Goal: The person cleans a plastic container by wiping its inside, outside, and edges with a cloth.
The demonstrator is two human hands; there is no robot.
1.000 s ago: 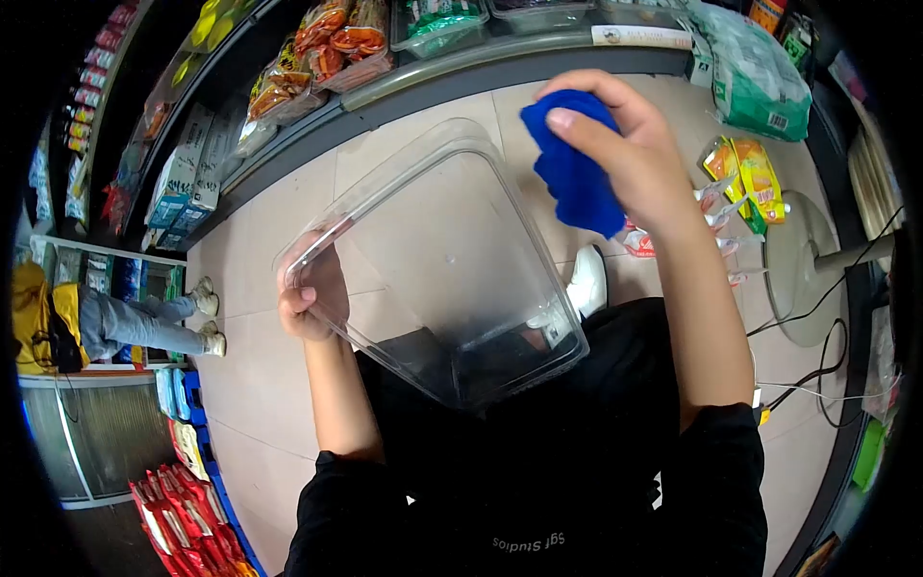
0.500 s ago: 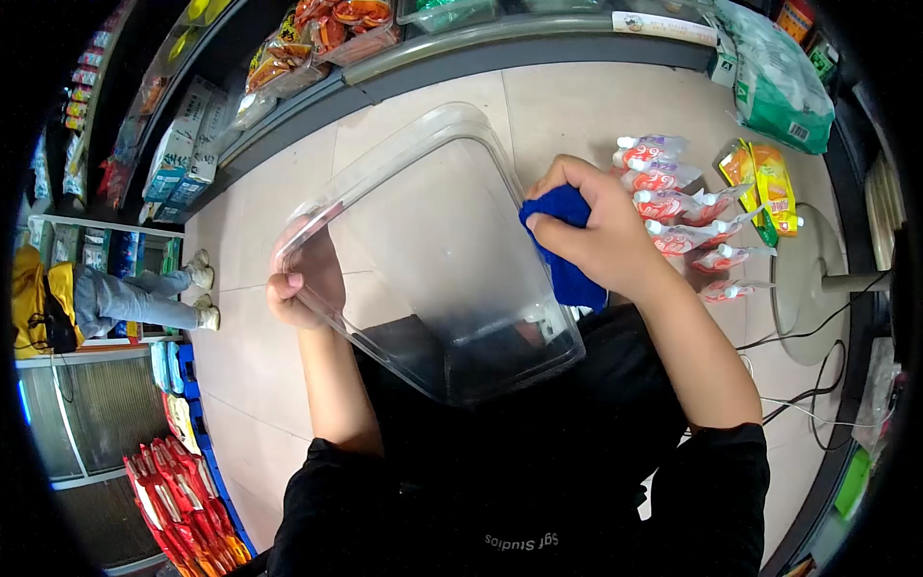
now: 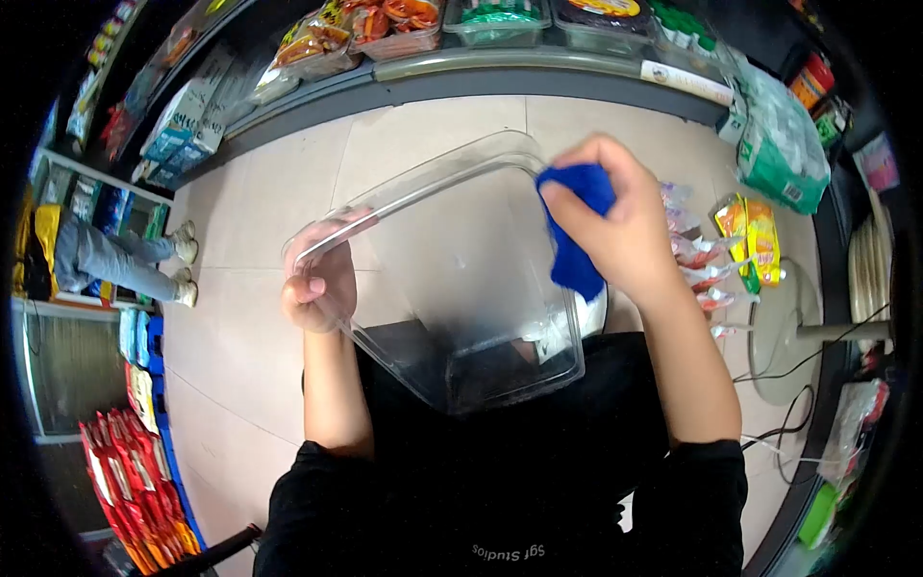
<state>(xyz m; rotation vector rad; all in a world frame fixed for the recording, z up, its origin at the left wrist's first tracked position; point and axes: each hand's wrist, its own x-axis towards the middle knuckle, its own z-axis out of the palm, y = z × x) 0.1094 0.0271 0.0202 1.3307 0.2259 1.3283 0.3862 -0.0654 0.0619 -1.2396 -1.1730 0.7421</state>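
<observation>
A clear plastic container (image 3: 452, 260), rectangular with rounded corners, is held tilted in front of my body. My left hand (image 3: 322, 279) grips its left side, thumb on the near side and fingers showing through the plastic. At the upper right corner, my right hand (image 3: 615, 216) is closed on a blue cloth (image 3: 582, 245). The cloth lies against the container's right rim, and its lower end hangs down along that side. The container's lower part looks dark where my black clothing shows through it.
Several red-and-white pouches (image 3: 707, 253) and a yellow packet (image 3: 760, 236) are on the tiled floor at right, beside a round stand base (image 3: 784, 337) and cables (image 3: 793, 423). Shelves (image 3: 577, 91) run along the back. At left stands a person (image 3: 115, 260); red packets (image 3: 135, 481) are stacked nearer.
My right hand has slid the cloth up and slightly right, towards the container's upper corner. The whole view has shifted, showing more of the back shelf. My left hand keeps its grip.
</observation>
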